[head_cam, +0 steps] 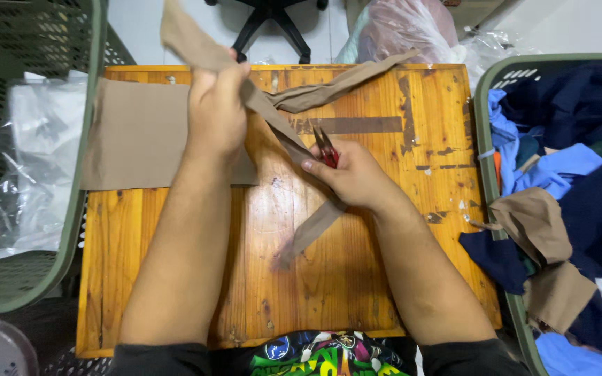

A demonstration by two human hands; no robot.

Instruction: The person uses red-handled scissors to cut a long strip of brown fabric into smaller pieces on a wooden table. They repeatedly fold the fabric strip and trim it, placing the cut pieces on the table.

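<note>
My left hand (216, 108) is closed on a long tan fabric strip (283, 125), lifting its upper end above the wooden board (357, 278). The strip runs diagonally down to my right hand (348, 174) and trails past it to a loose end near the board's middle. My right hand grips a small pair of red-handled snips (325, 148) against the strip, blades pointing up. A second branch of the tan fabric stretches toward the board's far right corner.
A flat tan cloth piece (141, 139) lies on the board's left part. A green basket (485, 139) at right holds blue, navy and tan garments. Another green basket (71, 209) with clear plastic stands at left. An office chair base (273, 24) is beyond.
</note>
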